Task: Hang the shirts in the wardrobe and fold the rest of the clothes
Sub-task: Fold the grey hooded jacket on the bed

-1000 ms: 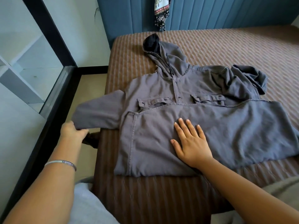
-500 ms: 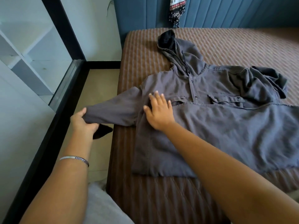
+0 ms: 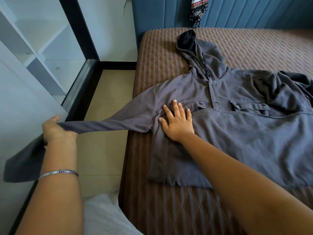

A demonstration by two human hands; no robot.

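Hoodie [image 3: 237, 133] lies front-up on the bed [image 3: 169, 48], grey, with its hem already folded up over the lower chest and the hood [image 3: 194, 48] pointing toward the headboard [image 3: 245, 12]. Folding is the step in hand, at the sleeve stage. The left hand [image 3: 55, 131] has its grip closed round the sleeve [image 3: 118, 121], drawing it taut out past the bed's edge over the floor [image 3: 105, 133], with the cuff end hanging below the wrist. The right hand [image 3: 177, 122] lies flat, fingers straight, pressing the hoodie beside the shoulder seam, just by the nearer chest pocket; it grasps nothing. Next, I judge, the sleeve must swing across the chest while the flat hand pins the crease line. The far sleeve lies bunched on the hoodie's other side and likely needs the same.
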